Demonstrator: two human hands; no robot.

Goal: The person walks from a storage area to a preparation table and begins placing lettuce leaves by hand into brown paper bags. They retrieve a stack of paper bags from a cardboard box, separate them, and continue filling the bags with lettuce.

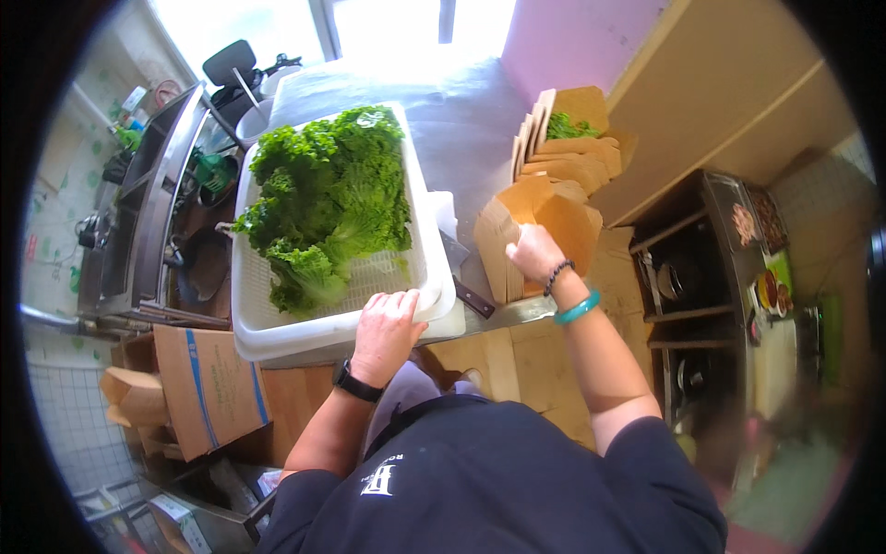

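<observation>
My left hand (390,320) grips the near right corner of a white plastic basket (304,334), its fingers over the rim. Green leaf lettuce (339,201) fills much of the basket, leaving part of the slotted floor bare near my hand. My right hand (540,251) is at a nested stack of open kraft paper food boxes (500,256), with curled fingers gripping a box wall; the fingertips are partly hidden. Between basket and stack lies a knife (474,298), its dark handle towards me and its blade partly covered by the basket.
Behind the stack, more kraft boxes (567,163) stand in a row, with chopped greens (569,127) in the farthest. All rest on a metal table (450,104). A cardboard carton (214,388) sits low left. Metal shelving (159,201) is at left, dark shelving (685,277) at right.
</observation>
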